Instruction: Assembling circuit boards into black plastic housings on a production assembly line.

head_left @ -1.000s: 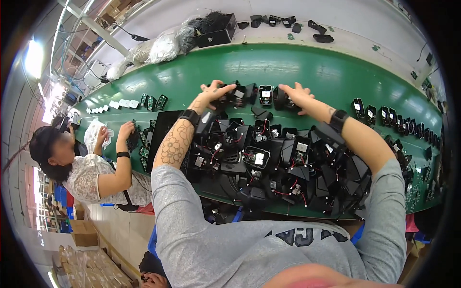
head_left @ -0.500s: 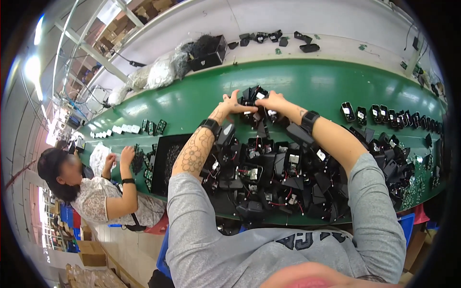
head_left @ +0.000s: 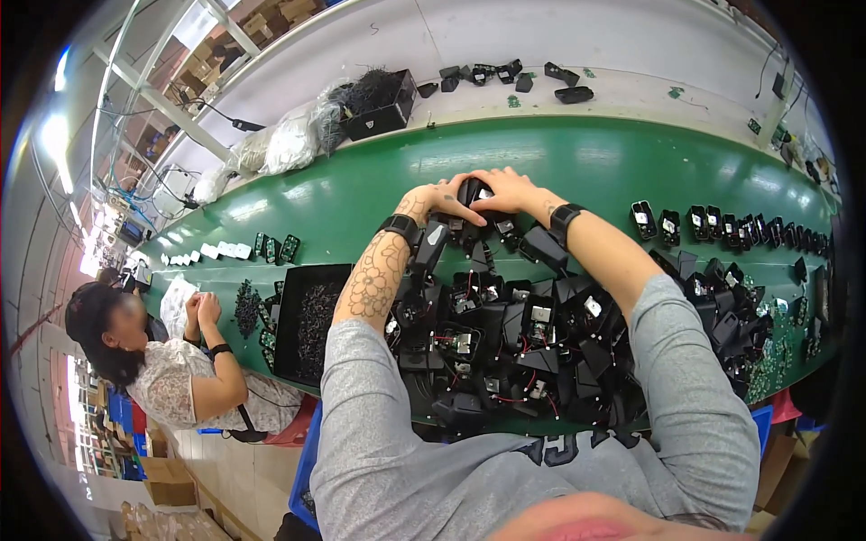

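Beyond the big heap, my left hand (head_left: pixel 440 200) and my right hand (head_left: pixel 508 191) curl in from both sides round a black plastic housing (head_left: pixel 472 190). Both hands are closed on it, and their thumbs nearly meet at its near side. The fingers cover much of its surface, so its far side is hidden. Between my forearms lies a heap of open black housings (head_left: pixel 543 317) with red wires and small metal parts inside. Just below my hands, more loose black pieces (head_left: pixel 507 236) rest on the green table (head_left: pixel 577 153).
A black tray of small dark parts (head_left: pixel 316 329) stands left of the heap. Rows of black housings (head_left: pixel 713 221) line the right side. Small green circuit boards (head_left: pixel 778 347) lie at far right. A co-worker (head_left: pixel 185 374) sits at the left. Behind, a shelf holds a black box (head_left: pixel 379 106).
My hands have drawn together, their fingers now wrapped round the black housing instead of spread over the pieces. The co-worker's hands have come closer together.
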Demonstrator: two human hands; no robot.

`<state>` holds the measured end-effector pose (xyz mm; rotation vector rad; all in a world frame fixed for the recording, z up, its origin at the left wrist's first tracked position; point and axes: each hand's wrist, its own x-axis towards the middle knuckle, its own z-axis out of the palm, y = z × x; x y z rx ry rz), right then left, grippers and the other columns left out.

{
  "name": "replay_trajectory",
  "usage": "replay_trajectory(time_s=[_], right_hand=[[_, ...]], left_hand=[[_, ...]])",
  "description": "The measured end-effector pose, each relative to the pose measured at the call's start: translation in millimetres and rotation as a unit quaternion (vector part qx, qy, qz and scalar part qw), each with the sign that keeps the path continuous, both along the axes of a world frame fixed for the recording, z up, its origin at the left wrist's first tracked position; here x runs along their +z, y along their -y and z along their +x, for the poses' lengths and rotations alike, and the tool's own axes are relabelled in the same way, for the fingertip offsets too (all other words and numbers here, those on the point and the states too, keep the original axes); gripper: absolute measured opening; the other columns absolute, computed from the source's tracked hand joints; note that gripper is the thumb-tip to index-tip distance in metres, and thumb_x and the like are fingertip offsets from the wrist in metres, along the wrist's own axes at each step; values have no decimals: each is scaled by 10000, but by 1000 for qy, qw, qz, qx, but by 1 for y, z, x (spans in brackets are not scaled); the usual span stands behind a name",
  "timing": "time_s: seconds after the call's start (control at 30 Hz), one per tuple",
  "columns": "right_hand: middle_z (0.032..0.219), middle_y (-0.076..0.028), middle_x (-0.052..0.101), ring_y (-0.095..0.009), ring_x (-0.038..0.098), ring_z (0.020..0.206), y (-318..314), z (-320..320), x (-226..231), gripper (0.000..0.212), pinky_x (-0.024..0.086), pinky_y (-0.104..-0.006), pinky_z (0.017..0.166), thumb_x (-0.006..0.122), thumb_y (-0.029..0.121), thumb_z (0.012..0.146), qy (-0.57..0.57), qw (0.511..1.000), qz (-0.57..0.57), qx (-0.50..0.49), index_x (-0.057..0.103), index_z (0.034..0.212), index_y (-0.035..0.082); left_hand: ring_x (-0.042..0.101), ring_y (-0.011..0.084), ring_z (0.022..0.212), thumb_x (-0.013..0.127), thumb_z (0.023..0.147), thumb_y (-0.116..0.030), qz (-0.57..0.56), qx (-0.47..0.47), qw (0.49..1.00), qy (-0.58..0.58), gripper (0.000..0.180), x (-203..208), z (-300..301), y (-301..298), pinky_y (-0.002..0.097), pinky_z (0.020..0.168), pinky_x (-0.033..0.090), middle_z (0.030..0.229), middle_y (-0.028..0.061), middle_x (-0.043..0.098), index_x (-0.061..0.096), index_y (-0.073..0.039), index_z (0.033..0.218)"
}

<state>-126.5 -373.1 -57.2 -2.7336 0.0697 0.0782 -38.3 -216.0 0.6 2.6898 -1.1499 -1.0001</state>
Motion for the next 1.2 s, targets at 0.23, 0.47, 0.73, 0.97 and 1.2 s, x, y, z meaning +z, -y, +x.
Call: replay_trajectory(time_s=[0.23, 0.47, 0.73, 0.97, 1.2], right_hand=[[1310, -232, 447, -433, 488, 1134, 47, -47, 18, 872, 479, -514, 863, 599, 705, 703, -140, 989, -20, -31, 372, 1388, 216], [1406, -262, 276, -491, 359, 1231, -9, -88, 2, 1025, 452, -559, 902, 580, 731, 706, -107, 978, 34, -176, 136, 1491, 243], [1489, -191, 203, -483, 382, 1209, 7, -54, -1, 1038, 396, -521, 988, 664, 652, 681, 99, 995, -5, 19, 152, 1486, 241], [1232, -217, 484, -406, 429, 1153, 32, -51, 9, 943, 370, -478, 984, 662, 708, 643, -56, 985, 9, 164, 399, 1347, 138], [1293, -276, 380, -459, 364, 1186, 35, -107, 13, 944, 346, -507, 989, 676, 720, 612, -135, 979, 77, -133, 360, 1384, 279]], left_hand=[[347, 489, 1260, 661, 564, -762, -10, 21, 996, 83, 1085, -25, -33, -15, 516, 857, 492, 1387, 272, 322, 240, -305, 1454], [308, 521, 1279, 658, 584, -754, -63, 68, 992, 91, 1081, -40, -39, -17, 524, 1055, 291, 1409, 302, 299, 229, -296, 1464], [324, 469, 1300, 691, 686, -592, -172, 18, 983, 66, 1009, -50, -28, -11, 503, 1072, 283, 1427, 258, 330, 208, -205, 1482], [384, 383, 1286, 700, 697, -564, -184, -76, 980, 23, 895, -53, -27, -17, 456, 1079, 291, 1373, 232, 412, 332, -225, 1438], [347, 415, 1283, 683, 678, -642, -20, 143, 985, -95, 926, 8, -75, -22, 486, 847, 515, 1417, 225, 265, 305, -279, 1442]])
